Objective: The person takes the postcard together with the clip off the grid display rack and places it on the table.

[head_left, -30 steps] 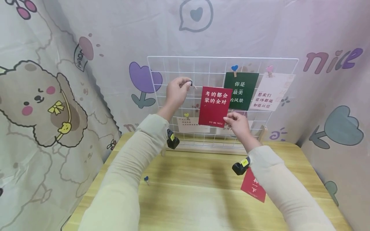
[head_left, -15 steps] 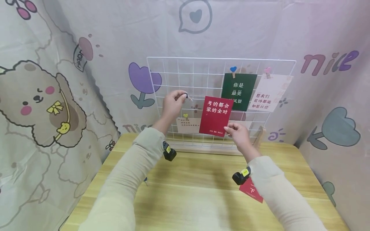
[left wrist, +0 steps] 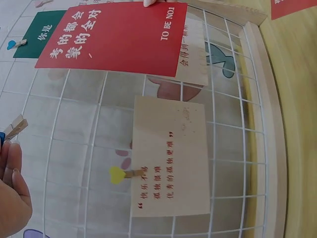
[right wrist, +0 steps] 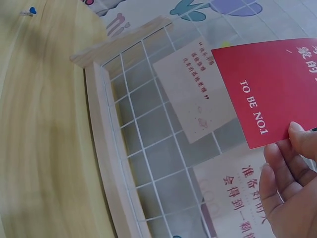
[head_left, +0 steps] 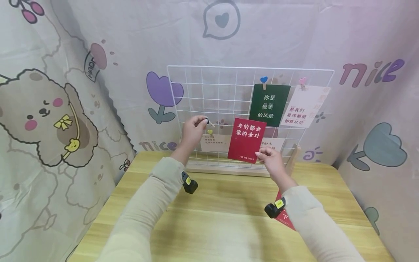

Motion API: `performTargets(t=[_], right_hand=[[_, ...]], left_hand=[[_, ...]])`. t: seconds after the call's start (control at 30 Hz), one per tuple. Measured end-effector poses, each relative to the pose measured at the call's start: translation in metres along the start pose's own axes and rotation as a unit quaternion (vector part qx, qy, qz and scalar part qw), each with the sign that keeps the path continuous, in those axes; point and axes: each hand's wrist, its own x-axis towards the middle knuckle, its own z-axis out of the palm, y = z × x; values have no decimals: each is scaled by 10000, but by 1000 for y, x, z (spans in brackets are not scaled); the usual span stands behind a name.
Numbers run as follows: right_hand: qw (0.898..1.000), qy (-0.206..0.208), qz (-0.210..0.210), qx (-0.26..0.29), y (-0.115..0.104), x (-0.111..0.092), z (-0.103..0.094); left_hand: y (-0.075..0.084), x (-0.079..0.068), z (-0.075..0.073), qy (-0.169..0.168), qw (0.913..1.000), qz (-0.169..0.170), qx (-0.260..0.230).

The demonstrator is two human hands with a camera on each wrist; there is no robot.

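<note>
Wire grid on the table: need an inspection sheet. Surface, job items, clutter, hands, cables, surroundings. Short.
Surface: light wood-grain table; wire grid stands on it.
Job items: red card held in front of the grid; wooden clip in hand; green card and three pale cards on the grid, the lower right one partly covered by the red card.
Clutter: second red card on the table, partly hidden by the right sleeve; loose blue-topped clip on the table.
Left hand: pinches the wooden clip.
Right hand: pinches the red card's lower corner.
Cables: nothing seen.
Surroundings: cartoon-print fabric behind and at both sides.
</note>
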Motion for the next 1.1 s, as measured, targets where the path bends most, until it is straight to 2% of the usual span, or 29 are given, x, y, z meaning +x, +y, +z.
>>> performTargets(t=[0.2,0.5,0.77,1.1], right_hand=[[10000,-68,-50,-37,9,-4,-2],[9998,-28,-2,-175,21,-10,-7],[9997,-37,153,-196,32,-15,-11],[9993,3,344,-147,42,-21,-14]], left_hand=[[-9,-5,-4,4,9999,-142,16],[-22,-13,-12,98,9998,-170,28],[-36,-20,-17,-18,9987,-492,-96],[-52,-32,-25,-151,9985,-517,-15]])
